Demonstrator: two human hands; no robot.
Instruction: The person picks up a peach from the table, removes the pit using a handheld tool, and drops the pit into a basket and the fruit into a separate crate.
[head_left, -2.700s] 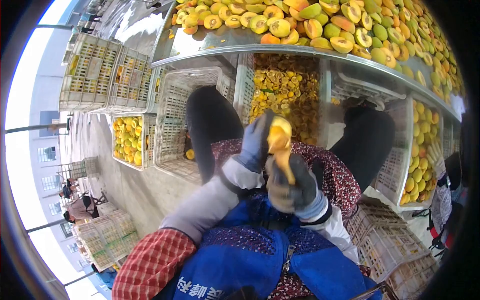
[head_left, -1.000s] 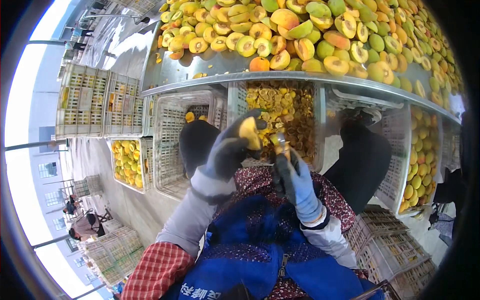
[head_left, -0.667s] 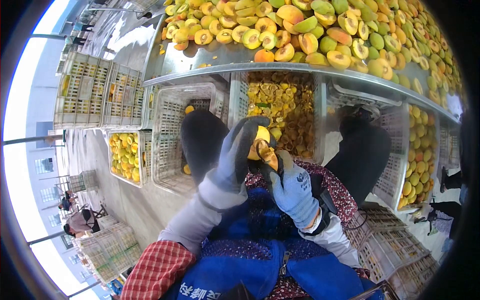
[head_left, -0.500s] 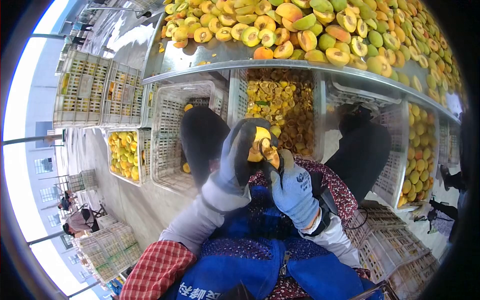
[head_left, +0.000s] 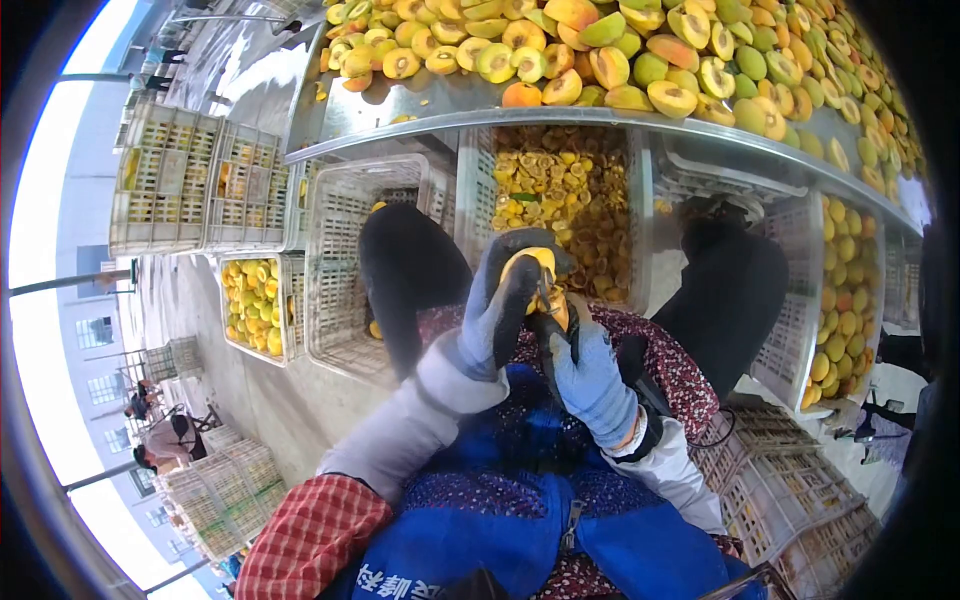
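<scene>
Cupping a yellow fruit half, the left hand was curled with its fingers behind the fruit and its thumb across the near side. The right hand met it just below, closed, apparently on a slim tool that the fingers mostly hid. The half was held above the lap, between the knees. It looked light, with soft, wet flesh likely to slip or bruise under a hard squeeze; the skin side and outer rim seemed the surest hold, the gloves' dark coating helping the grip. Beyond the hands stood a crate of yellow scraps, and beside the left knee a pale crate with a few pieces inside. Farther out, the metal tabletop carried heaped cut fruit, mostly halves.
</scene>
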